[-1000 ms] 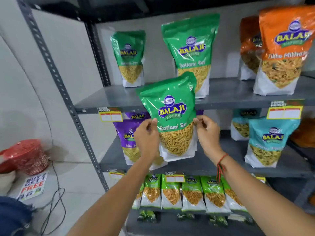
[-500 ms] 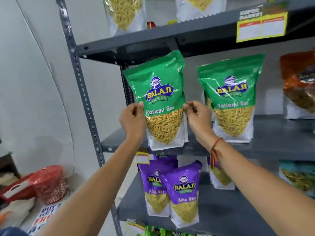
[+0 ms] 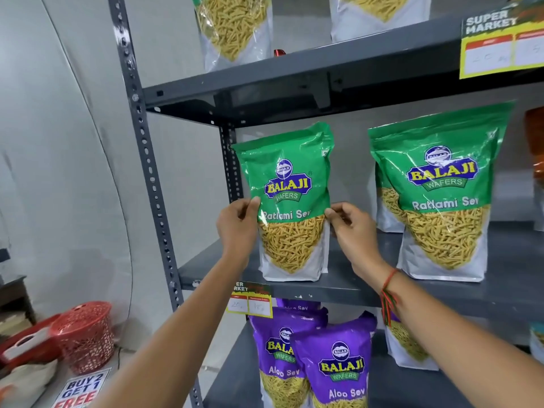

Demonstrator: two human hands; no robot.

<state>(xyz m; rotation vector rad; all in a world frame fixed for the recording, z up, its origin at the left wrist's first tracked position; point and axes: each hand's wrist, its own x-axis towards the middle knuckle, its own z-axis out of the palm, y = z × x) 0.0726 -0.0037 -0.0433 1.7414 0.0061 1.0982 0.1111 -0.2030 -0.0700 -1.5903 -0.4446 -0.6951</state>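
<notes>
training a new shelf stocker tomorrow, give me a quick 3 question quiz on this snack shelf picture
1. Multiple choice: the green pouch, pinched at its sides by the left hand and right hand, reads: A Aloo Sev, B Ratlami Sev, C Tikha Mitha.
2. True or false: the purple pouches stand higher than the green pouch.
3. Fill in: the mesh basket at lower left is ____ in colour.
Key: 1 B; 2 false, they stand below it; 3 red.
</notes>
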